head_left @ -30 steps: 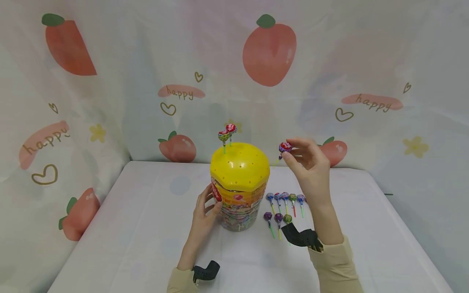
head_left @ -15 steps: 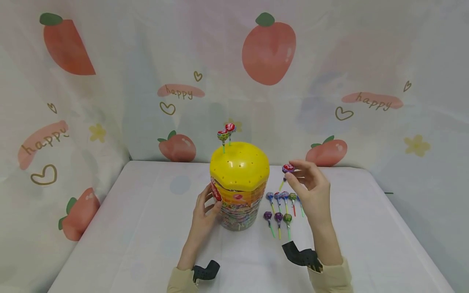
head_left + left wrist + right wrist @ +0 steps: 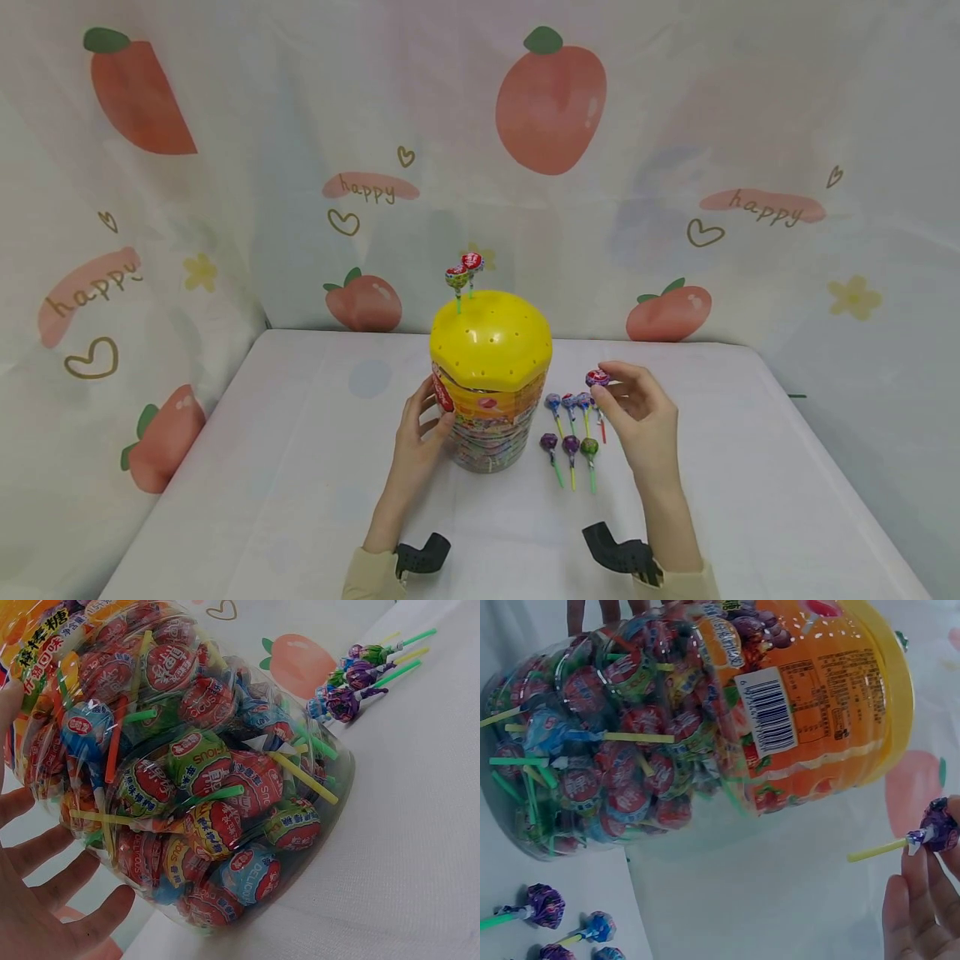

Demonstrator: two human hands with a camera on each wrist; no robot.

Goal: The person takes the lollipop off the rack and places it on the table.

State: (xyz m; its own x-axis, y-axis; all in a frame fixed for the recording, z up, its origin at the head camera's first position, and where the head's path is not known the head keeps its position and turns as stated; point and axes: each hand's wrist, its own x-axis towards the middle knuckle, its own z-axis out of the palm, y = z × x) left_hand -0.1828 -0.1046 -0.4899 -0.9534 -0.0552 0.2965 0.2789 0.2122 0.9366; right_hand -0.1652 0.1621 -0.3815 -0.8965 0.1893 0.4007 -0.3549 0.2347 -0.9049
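My right hand point(image 3: 641, 417) pinches a purple-wrapped lollipop point(image 3: 597, 378) by its candy head, above the lollipops on the table. Its yellow stick point(image 3: 877, 850) points away from the fingers in the right wrist view. My left hand point(image 3: 420, 437) rests against the left side of a clear plastic jar point(image 3: 487, 450), its fingers spread along the wall. Packed with wrapped lollipops point(image 3: 187, 765), the jar stands upright under a yellow domed lid point(image 3: 491, 337) with small holes. Two lollipops point(image 3: 457, 277) stand upright in holes at the lid's back left.
Right of the jar, two rows of lollipops lie on the white tablecloth point(image 3: 300, 467): a back row with a blue one point(image 3: 552, 402), and a front row with a purple one point(image 3: 549, 442) and a green one point(image 3: 589, 448). A printed cloth backdrop point(image 3: 450, 100) rises behind.
My right hand has come down from beside the lid with the lollipop, moving slightly right and toward the lollipops on the table. My left hand and the jar have stayed in place.
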